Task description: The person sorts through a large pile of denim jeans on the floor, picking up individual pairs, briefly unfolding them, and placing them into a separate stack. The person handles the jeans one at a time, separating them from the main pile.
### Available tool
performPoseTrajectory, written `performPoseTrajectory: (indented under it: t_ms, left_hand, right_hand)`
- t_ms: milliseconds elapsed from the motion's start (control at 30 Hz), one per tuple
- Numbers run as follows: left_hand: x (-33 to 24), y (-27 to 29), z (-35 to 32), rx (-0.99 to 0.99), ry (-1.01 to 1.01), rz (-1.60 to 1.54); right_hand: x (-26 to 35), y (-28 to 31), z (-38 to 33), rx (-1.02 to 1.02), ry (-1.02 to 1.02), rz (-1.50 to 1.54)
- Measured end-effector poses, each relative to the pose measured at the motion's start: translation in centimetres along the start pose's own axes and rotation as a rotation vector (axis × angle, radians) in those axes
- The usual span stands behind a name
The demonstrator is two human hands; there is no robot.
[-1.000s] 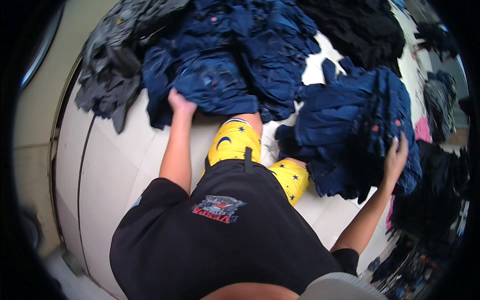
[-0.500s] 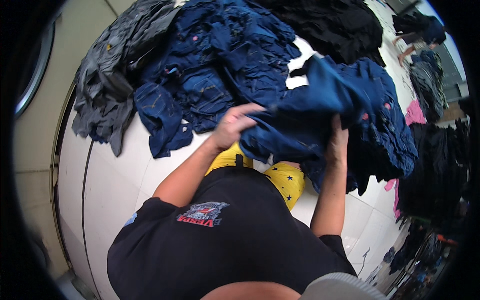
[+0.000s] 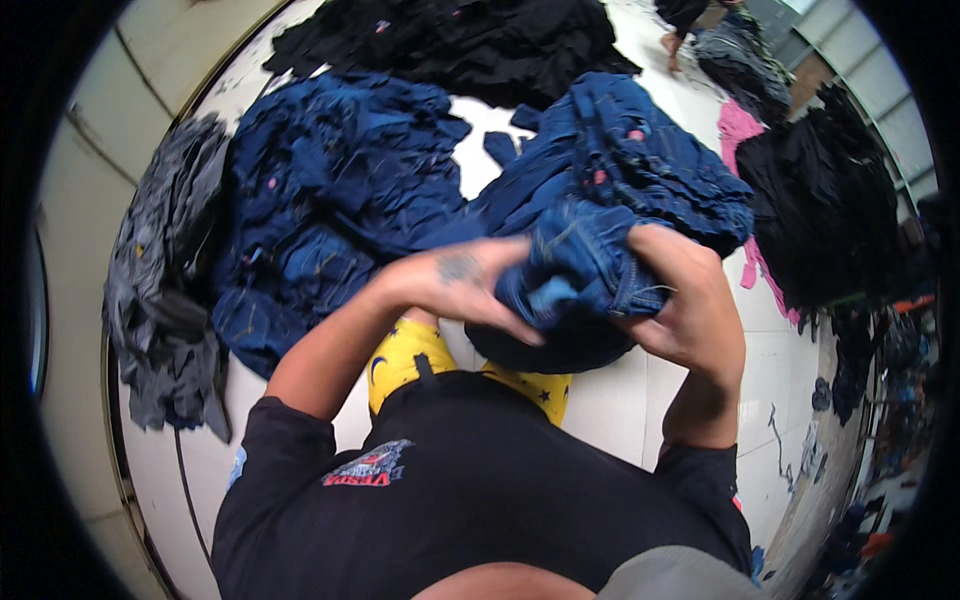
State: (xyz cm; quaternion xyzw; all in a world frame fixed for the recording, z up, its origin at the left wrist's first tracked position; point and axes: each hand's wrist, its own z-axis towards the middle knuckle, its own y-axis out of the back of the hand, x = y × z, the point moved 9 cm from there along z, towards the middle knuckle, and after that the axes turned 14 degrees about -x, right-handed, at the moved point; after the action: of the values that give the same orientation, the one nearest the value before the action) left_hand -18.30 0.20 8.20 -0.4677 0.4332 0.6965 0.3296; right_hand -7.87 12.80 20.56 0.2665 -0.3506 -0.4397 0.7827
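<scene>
In front of my waist I hold a bunched blue denim garment (image 3: 588, 250), its stitched edges gathered into a thick bundle. My left hand (image 3: 452, 282) is curved against its left side, thumb below and fingers above, slightly blurred. On the other side, my right hand (image 3: 692, 300) wraps round the bundle, some of its fingertips hidden by cloth. Just beyond lies a heap of blue denim (image 3: 655, 125) with small pink spots on it. A second blue denim heap (image 3: 325, 150) spreads to the left.
Grey garments (image 3: 165, 260) lie piled at the far left. Black clothes (image 3: 480, 45) are heaped at the back, and another black pile (image 3: 820, 200) stands right, beside pink cloth (image 3: 738, 125). A person's bare foot (image 3: 672, 52) shows at the far end of the white tiled floor (image 3: 745, 375).
The denim garment, stretched out between my hands before, is now gathered into a compact bundle. My right hand has turned inward round it. The view has shifted, showing more of the far black heap.
</scene>
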Motion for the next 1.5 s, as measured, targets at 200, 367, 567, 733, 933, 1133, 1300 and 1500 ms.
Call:
performPoseTrajectory:
  t_ms: [200,367,567,733,933,1133,1300,1500]
  left_hand:
    - [-9.4,-5.0,5.9,0.029,-0.254,-0.675]
    - [-14.4,-6.4,9.9,0.054,-0.404,-0.721]
    - [-19.0,3.3,19.9,-0.563,-0.592,-0.334]
    - [-16.7,13.0,36.2,-1.050,-0.440,0.156]
    - [10.9,-1.4,39.4,-0.049,0.137,0.754]
    - [23.1,-5.3,32.8,-0.143,0.049,0.522]
    - [19.1,-1.5,31.4,-0.177,0.233,0.658]
    - [5.4,-5.3,20.9,-0.446,-0.175,0.817]
  right_hand:
    - [-6.2,10.0,-15.9,-1.286,-0.439,-0.004]
    - [-10.8,-3.4,-26.2,-1.519,-1.139,0.801]
    - [-17.2,15.5,-15.1,-1.404,-0.532,0.331]
    - [-36.8,21.1,-0.6,-0.862,-0.603,-0.430]
    - [-52.3,2.7,-12.5,-0.109,-1.029,0.002]
    - [-52.0,-2.4,-19.8,-0.211,-1.039,0.048]
    - [-48.7,0.1,-15.1,-0.232,-0.957,0.083]
    - [-48.4,2.0,-23.4,-0.763,-1.368,0.468]
